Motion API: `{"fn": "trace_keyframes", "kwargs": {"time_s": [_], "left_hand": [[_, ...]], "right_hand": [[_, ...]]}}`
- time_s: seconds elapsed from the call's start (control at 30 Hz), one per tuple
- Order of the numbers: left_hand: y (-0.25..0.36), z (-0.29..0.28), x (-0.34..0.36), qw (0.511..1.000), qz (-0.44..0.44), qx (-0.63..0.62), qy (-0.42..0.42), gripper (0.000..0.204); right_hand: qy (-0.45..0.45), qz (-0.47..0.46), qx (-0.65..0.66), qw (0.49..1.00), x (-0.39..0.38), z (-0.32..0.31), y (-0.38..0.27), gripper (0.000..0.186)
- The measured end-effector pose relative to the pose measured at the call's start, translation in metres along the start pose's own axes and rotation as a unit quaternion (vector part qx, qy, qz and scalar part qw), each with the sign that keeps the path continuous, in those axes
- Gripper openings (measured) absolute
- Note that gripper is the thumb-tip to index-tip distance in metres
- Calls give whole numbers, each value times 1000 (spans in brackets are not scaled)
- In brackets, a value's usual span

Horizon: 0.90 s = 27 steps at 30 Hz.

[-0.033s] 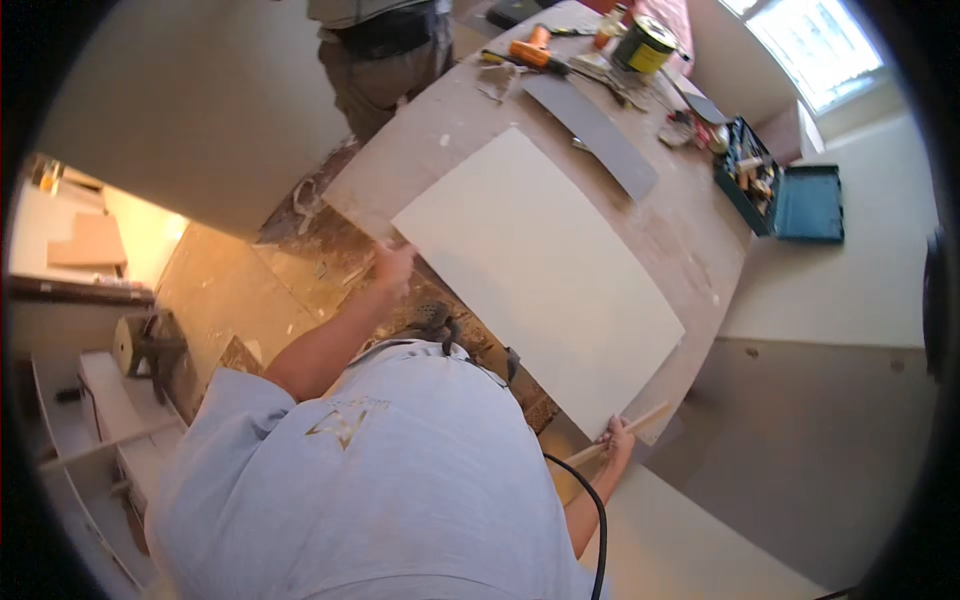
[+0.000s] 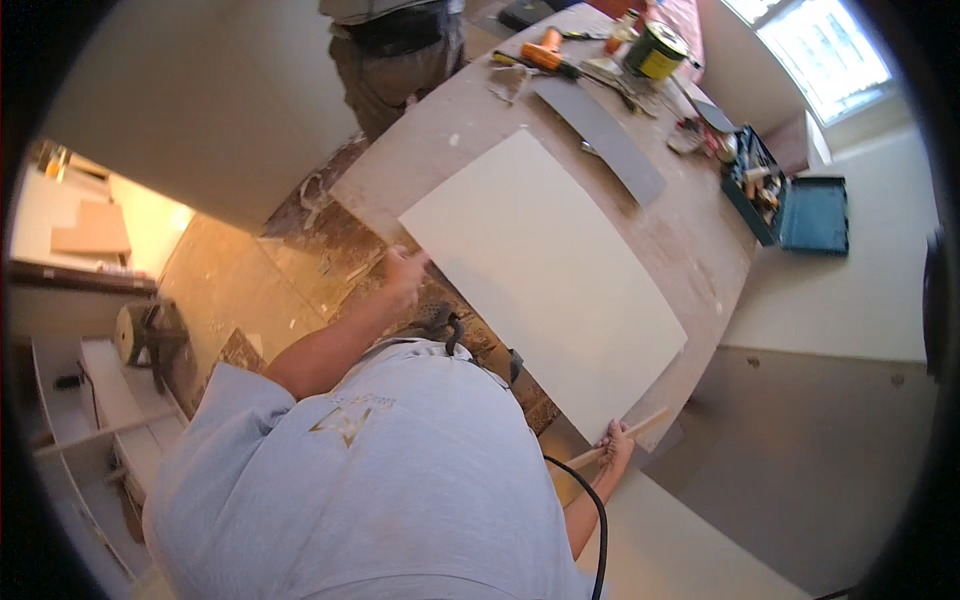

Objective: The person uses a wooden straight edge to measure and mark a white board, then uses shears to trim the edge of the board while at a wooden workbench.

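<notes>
The board (image 2: 550, 290) is in front of me, flat on the table (image 2: 400, 165), with one long edge on the side close to my tummy. It is big, smooth and a creamy white. My left hand (image 2: 403, 277) is at that long edge, near the far left corner. The fingers are bent and the tips come right up to the board, but I cannot tell if they pinch it or only sit beside it. My right hand (image 2: 614, 443) is down at the near right corner. Its fingers are curled round a thin wood stick (image 2: 648, 423), which pokes out on both sides of my fist (I cannot see if they hold the corner too). Past the board lies a long grey strip (image 2: 605, 140), near it on the same table. At the far end are an orange drill (image 2: 545, 52) and a round can (image 2: 655, 50) with a yellow band. A green toolbox (image 2: 813, 215) is open by the right side, with bits and tools in it. Someone else (image 2: 390, 65) stands by the far left side; I see their legs and waist. A black cord (image 2: 592, 500) bends down beside my pale shirt (image 2: 380, 490), close to my right arm.
</notes>
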<state>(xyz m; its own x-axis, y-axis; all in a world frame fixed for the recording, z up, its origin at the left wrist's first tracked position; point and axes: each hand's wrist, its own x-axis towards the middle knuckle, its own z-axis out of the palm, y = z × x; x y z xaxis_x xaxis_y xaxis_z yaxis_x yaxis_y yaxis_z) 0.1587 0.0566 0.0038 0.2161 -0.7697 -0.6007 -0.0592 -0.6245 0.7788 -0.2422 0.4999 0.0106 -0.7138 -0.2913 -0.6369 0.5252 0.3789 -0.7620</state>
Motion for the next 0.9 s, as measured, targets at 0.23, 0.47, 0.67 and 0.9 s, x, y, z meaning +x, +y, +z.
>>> {"fn": "trace_keyframes", "kwargs": {"time_s": [0.23, 0.47, 0.67, 0.9], "left_hand": [[-27, 12, -76, 961, -180, -17, -211, 60], [-86, 30, -86, 886, -274, -151, -343, 47], [-107, 44, -104, 944, -181, -165, -220, 47], [-143, 39, -139, 910, -211, -238, -268, 48]], "right_hand": [[-70, -54, -182, 979, -17, 15, -2, 53], [-133, -60, -171, 974, -62, 55, 23, 49], [-144, -105, -82, 981, -77, 89, 43, 46], [-202, -138, -144, 959, -70, 118, 75, 41]]}}
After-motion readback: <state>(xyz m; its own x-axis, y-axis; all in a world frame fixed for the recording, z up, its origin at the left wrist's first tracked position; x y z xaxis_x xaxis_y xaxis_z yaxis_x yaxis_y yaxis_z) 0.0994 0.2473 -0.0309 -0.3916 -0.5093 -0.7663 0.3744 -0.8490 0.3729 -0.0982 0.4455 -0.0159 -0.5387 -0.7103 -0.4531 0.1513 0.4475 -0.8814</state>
